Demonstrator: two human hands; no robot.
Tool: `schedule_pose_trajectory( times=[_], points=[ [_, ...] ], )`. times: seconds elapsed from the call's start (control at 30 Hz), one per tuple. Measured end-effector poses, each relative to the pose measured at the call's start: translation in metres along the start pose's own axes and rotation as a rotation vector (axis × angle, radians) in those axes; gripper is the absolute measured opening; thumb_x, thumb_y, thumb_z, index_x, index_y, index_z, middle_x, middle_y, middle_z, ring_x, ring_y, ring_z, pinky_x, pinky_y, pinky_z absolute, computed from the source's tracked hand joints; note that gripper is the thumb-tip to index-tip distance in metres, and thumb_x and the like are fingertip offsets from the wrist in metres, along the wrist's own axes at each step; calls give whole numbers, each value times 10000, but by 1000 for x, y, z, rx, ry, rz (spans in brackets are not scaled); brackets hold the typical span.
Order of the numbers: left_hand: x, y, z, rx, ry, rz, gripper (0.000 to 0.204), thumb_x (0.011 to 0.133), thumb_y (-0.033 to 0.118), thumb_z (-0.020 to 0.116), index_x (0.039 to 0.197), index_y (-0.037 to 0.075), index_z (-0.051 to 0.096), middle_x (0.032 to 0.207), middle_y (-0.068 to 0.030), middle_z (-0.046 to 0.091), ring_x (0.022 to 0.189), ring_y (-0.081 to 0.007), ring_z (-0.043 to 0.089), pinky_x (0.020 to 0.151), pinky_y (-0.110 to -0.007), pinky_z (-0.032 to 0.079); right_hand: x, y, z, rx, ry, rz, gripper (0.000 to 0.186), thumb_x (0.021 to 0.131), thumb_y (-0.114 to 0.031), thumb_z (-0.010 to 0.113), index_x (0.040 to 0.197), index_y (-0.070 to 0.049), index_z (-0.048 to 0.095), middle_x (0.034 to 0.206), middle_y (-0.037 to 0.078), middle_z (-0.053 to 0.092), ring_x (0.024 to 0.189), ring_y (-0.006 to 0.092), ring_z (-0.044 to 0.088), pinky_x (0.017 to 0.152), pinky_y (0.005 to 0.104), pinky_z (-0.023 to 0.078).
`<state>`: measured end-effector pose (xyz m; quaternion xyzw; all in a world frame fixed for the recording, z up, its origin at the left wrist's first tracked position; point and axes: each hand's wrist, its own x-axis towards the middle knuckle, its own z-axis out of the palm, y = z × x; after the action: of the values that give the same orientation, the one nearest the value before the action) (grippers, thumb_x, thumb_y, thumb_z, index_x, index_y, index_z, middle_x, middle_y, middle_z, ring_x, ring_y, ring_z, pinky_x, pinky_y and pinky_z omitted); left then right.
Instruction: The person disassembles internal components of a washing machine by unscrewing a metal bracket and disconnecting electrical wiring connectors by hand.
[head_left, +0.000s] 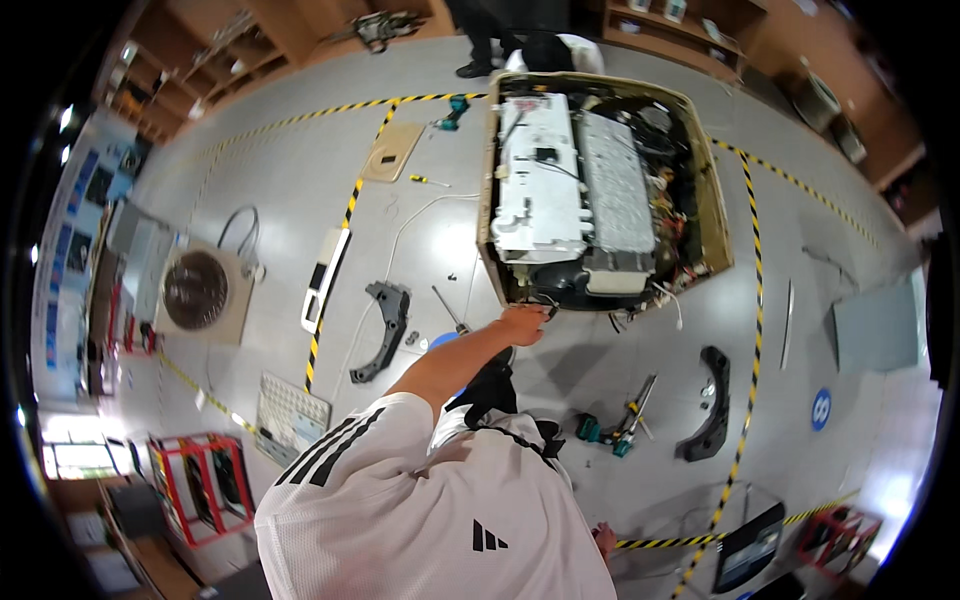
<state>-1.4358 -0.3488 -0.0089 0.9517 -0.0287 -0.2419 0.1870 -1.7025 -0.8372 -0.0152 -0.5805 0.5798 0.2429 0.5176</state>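
The scene is viewed from the left of two head-worn fisheye cameras, faced steeply down toward the floor (300, 160). The wearer's shirt (430, 510) is caught very near, the opened machine (610, 190) farther off, and shelves (215, 60) are bent along the far left rim.

The machine's white cover (540, 190) looks like smooth plastic, the silvery block (617, 180) crinkled metal; 2 curved pieces (392, 335) matt black plastic; shirt (400, 520) textured cloth; floor (445, 235) smooth, glossy.

Left hand (524, 324) at near edge of appliance (615, 190), bracket (391, 335) leftward, drill (590, 428) rightward
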Motion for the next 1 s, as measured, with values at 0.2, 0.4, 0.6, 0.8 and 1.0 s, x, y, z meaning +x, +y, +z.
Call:
schedule_pose_trajectory(
  times=[0.2,0.4,0.6,0.8,1.0],
  points=[
    [14,5,-2,-152,30,-42,396,795,264,538,1183,185,537,1196,-44,473,1063,-305,504,840,-436,459,0,-135,26,-50,-39,-275,225,894,-286,473,910,-75,549,593,4,467,448,82,411,353,228,314],
    [36,-37,19,-348,162,38,291,753,148,557,1036,163,623,1115,-83,528,1018,-313,530,845,-421,456,-46,-179,132,-434,-136,-468,249,905,-261,493,861,-27,566,567,29,489,405,93,420,330,240,330],
    [33,-41,4,-427,158,97,314,709,59,570,1000,159,635,1057,-101,552,984,-279,556,806,-394,473,-95,-160,176,-527,-134,-486,272,895,-276,506,851,-19,581,550,32,497,404,93,434,329,235,327],
    [24,-39,-22,-488,66,51,292,756,93,522,1015,170,632,1020,-112,553,980,-297,545,799,-404,462,-109,-134,185,-653,-49,-453,318,904,-286,469,841,1,590,550,51,508,422,121,459,364,267,357],
    [31,-43,-20,-588,149,210,246,803,129,503,1021,131,617,935,-133,568,936,-321,547,792,-415,451,-70,-104,188,-433,-99,-265,343,909,-271,444,814,20,599,545,81,520,430,152,472,394,296,381]
  ],
)
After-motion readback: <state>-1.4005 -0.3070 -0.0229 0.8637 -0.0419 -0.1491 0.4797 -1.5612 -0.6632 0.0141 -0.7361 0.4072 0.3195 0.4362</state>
